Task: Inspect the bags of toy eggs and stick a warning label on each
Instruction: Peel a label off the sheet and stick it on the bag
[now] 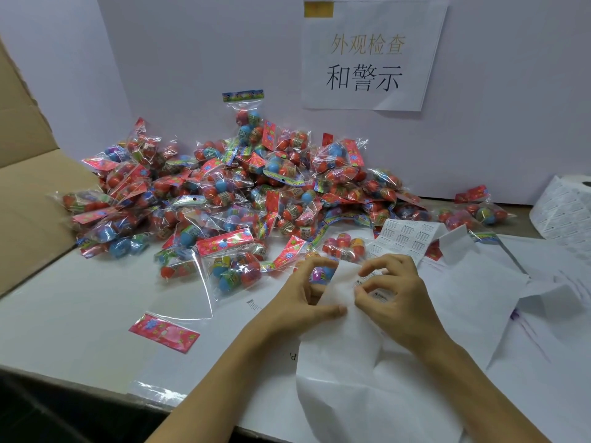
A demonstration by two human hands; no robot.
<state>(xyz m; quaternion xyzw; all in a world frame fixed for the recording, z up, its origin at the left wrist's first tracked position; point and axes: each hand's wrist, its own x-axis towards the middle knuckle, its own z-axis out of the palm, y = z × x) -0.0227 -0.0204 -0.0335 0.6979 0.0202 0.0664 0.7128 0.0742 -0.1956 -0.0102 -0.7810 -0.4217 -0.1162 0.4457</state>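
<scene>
A big heap of clear bags of toy eggs [230, 187] with red header cards covers the back of the white table. A long white label backing strip [345, 362] runs from a sheet of printed warning labels [406, 238] down to the front edge. My left hand [307, 298] holds the strip's left side, thumb pressed on the paper, fingers curled beside a bag of eggs [319, 273]. My right hand [393, 295] pinches a small warning label [371, 278] on the strip between thumb and forefinger.
A roll of labels [566, 209] stands at the right. One bag [473, 212] lies apart near it. A loose red header card [164, 335] and an empty clear bag [179, 314] lie at front left. An open cardboard box [28, 193] stands left. A paper sign [371, 55] hangs on the wall.
</scene>
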